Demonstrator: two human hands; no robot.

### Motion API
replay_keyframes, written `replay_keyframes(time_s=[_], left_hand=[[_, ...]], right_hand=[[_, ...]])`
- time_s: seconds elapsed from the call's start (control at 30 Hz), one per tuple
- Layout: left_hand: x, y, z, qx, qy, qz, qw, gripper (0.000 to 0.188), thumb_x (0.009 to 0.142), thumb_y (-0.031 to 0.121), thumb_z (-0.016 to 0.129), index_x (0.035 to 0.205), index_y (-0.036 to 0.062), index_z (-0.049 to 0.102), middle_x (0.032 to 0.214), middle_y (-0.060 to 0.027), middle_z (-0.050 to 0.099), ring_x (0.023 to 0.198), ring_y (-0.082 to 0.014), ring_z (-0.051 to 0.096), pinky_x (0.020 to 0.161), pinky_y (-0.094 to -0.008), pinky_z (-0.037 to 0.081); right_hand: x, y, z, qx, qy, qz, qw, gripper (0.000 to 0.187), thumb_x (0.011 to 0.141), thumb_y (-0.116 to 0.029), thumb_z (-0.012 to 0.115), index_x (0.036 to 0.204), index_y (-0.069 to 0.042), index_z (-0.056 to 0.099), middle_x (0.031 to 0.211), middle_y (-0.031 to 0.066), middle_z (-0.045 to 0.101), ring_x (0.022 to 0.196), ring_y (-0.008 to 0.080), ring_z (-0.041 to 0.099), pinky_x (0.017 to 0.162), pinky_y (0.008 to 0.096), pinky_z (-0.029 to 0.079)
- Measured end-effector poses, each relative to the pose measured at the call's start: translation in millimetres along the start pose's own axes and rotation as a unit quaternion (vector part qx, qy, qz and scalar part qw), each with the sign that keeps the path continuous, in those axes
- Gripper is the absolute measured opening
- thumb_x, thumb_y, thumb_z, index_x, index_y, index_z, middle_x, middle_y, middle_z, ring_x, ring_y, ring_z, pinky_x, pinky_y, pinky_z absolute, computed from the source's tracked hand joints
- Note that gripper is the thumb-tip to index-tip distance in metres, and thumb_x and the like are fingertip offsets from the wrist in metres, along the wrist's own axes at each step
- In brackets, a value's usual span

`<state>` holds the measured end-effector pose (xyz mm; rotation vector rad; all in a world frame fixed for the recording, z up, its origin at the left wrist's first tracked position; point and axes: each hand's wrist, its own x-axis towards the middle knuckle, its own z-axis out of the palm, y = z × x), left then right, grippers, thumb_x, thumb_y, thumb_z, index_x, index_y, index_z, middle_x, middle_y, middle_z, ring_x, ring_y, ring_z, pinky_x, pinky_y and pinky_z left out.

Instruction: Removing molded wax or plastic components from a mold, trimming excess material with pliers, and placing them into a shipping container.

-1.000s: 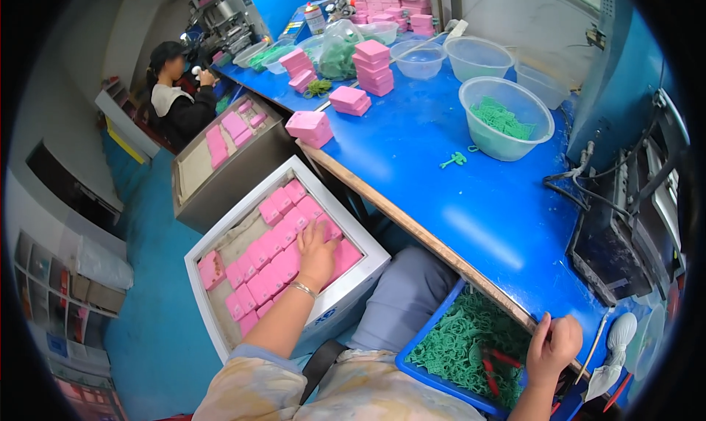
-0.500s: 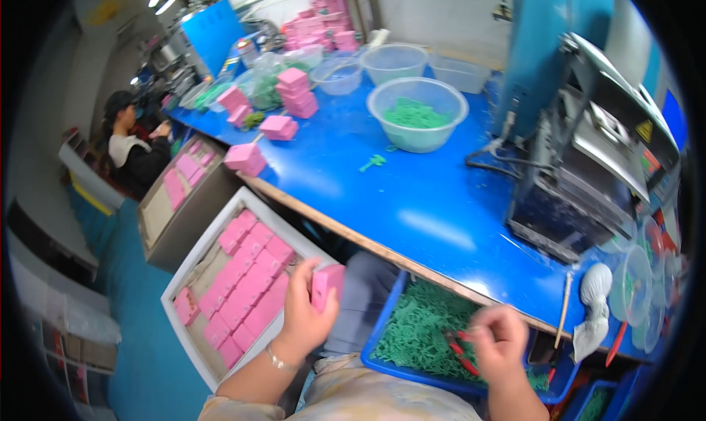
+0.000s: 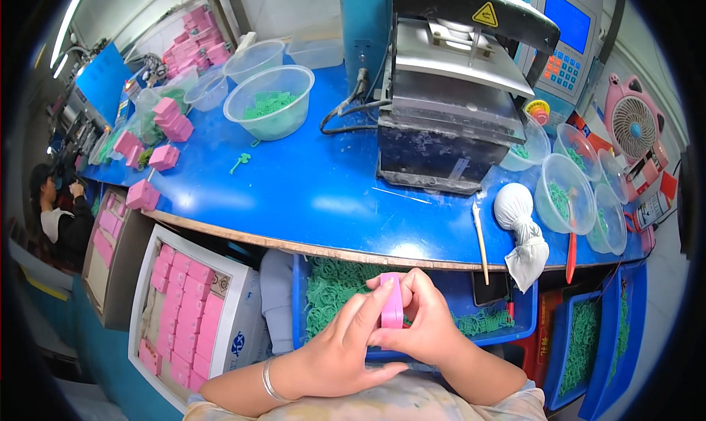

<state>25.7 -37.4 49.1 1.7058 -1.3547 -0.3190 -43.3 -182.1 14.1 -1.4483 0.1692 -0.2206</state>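
Observation:
A small pink block [image 3: 392, 301] with a seam along its side is held upright between my two hands, in front of my chest. My left hand [image 3: 351, 325], a bracelet on its wrist, closes on the block's left side with the fingertips at its top. Pressed to the other side are the bent fingers and thumb of my right hand [image 3: 425, 319]. Just beyond the hands sits a blue tray [image 3: 300, 303] filled with tangled green pieces [image 3: 331, 280]. To the left, a white box [image 3: 140, 303] holds rows of similar pink blocks [image 3: 176, 303].
On the blue table [image 3: 309, 200] stand a clear bowl [image 3: 269, 119] of green pieces and a black-and-silver press machine [image 3: 448, 119]. A brush [image 3: 480, 237], a white cloth pouch [image 3: 518, 219] and plastic cups [image 3: 562, 197] lie rightward. A co-worker [image 3: 59, 215] sits far left.
My view has swung to the right. The pink block, earlier in my left hand alone, is now between both hands. My right hand has left the red-handled tool over the tray and come to the block.

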Motion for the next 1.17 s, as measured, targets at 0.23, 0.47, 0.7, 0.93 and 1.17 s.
replay_keyframes(time_s=[0.23, 0.47, 0.7, 0.93, 1.17], left_hand=[[-3.0, -14.4, 4.1, -0.316, 0.051, -0.055, 0.946, 0.097, 0.069, -0.003, 0.062, 0.142, 0.0039, -0.002, 0.09, -0.0086, 0.037, 0.082, -0.0178, 0.043, 0.081, -0.0323, 0.041], [-4.4, -18.7, 10.3, -0.265, 0.071, -0.08, 0.958, 0.083, 0.072, -0.005, 0.054, 0.139, 0.002, 0.007, 0.086, -0.0076, 0.038, 0.078, -0.0163, 0.042, 0.073, -0.0298, 0.04], [-1.7, -10.8, 15.5, -0.143, 0.118, -0.123, 0.975, 0.072, 0.073, -0.004, 0.055, 0.134, -0.0028, 0.017, 0.082, -0.0101, 0.046, 0.071, -0.0165, 0.048, 0.066, -0.0303, 0.043], [-6.0, -10.4, 9.9, -0.15, 0.134, -0.173, 0.964, 0.055, 0.075, -0.005, 0.051, 0.124, -0.0012, 0.025, 0.091, -0.0144, 0.05, 0.077, -0.0176, 0.053, 0.069, -0.0315, 0.047], [-12.1, -10.3, -9.4, -0.319, 0.11, -0.218, 0.916, 0.051, 0.08, -0.008, 0.042, 0.125, 0.0085, 0.025, 0.112, -0.0101, 0.039, 0.104, -0.0135, 0.041, 0.09, -0.0308, 0.036]], right_hand=[[1.0, 5.4, 1.2, 0.068, -0.029, -0.029, 0.997, 0.024, 0.088, -0.023, 0.057, 0.076, -0.002, 0.052, 0.084, 0.0071, 0.053, 0.074, 0.0139, 0.051, 0.064, 0.0284, 0.043], [-3.6, 16.3, 6.6, 0.014, -0.024, -0.049, 0.998, 0.033, 0.095, -0.03, 0.042, 0.097, 0.001, 0.054, 0.097, 0.0132, 0.054, 0.09, 0.0237, 0.052, 0.081, 0.0337, 0.041], [-4.4, 11.9, 7.2, -0.147, 0.011, -0.176, 0.973, 0.036, 0.096, -0.026, 0.04, 0.105, 0.006, 0.052, 0.114, 0.0239, 0.049, 0.103, 0.0346, 0.05, 0.09, 0.0378, 0.039], [-6.2, 13.4, 3.3, -0.159, 0.03, -0.157, 0.974, 0.039, 0.097, -0.025, 0.035, 0.107, 0.009, 0.052, 0.111, 0.0253, 0.053, 0.102, 0.0358, 0.053, 0.09, 0.0387, 0.04], [-6.0, -13.7, -8.0, 0.137, -0.03, 0.136, 0.981, 0.05, 0.098, -0.034, 0.033, 0.124, 0.006, 0.045, 0.111, 0.0249, 0.056, 0.102, 0.0241, 0.057, 0.09, 0.0301, 0.041]])
